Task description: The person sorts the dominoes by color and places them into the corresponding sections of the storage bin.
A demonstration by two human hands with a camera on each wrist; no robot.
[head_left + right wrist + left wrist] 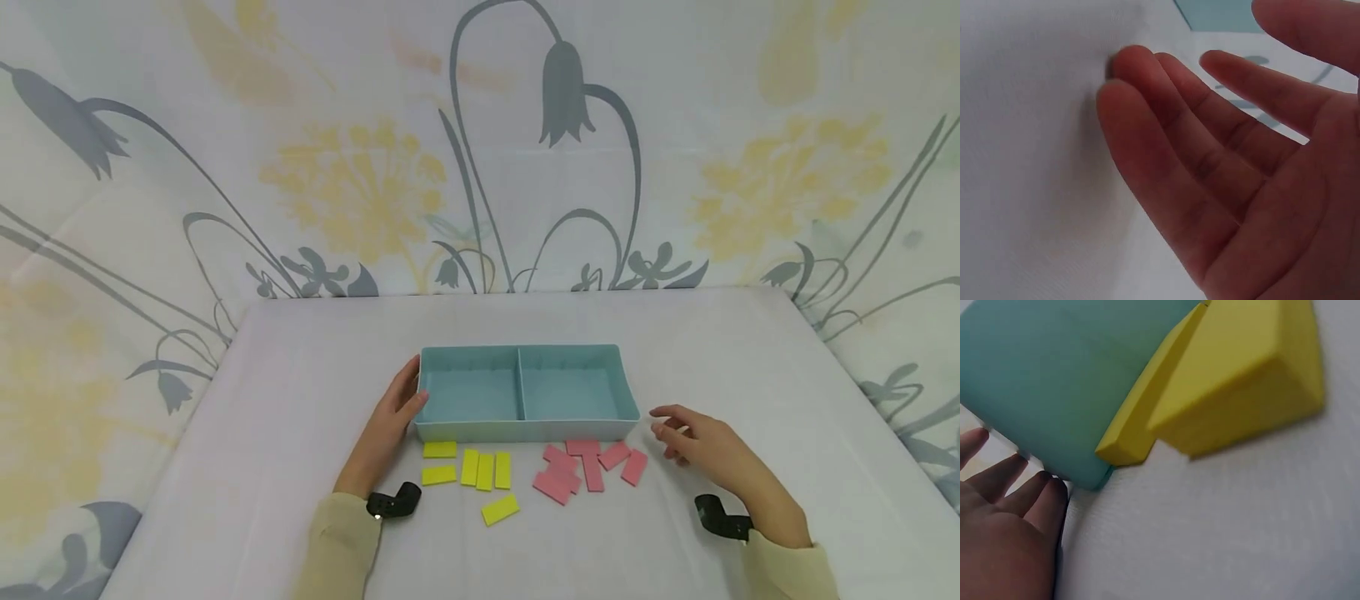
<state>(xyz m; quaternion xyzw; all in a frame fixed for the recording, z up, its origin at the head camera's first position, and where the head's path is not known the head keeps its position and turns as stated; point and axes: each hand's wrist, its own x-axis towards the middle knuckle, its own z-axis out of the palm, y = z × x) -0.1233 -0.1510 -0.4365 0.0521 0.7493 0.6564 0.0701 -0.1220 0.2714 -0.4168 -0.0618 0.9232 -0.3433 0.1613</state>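
A pale blue box point(519, 431) with two compartments stands on the white table, a divider point(521, 385) across its middle. My left hand point(390, 425) holds its left end, the thumb lapping over the rim and the other fingers against the outside wall. In the left wrist view the fingertips meet the box's wall point(1072, 369), near two yellow tiles point(1222, 375). Right of the box, my right hand point(701, 446) hovers with loosely bent fingers and nothing in them. Several yellow tiles point(485, 472) and several pink tiles point(592, 472) lie in front of the box.
The yellow tiles spread before the left compartment, with one yellow tile point(500, 509) closer to me. Before the right compartment some pink tiles point(552, 487) overlap. A flower-patterned cloth point(495, 192) rises behind the table point(337, 321). Each wrist wears a black camera point(395, 502).
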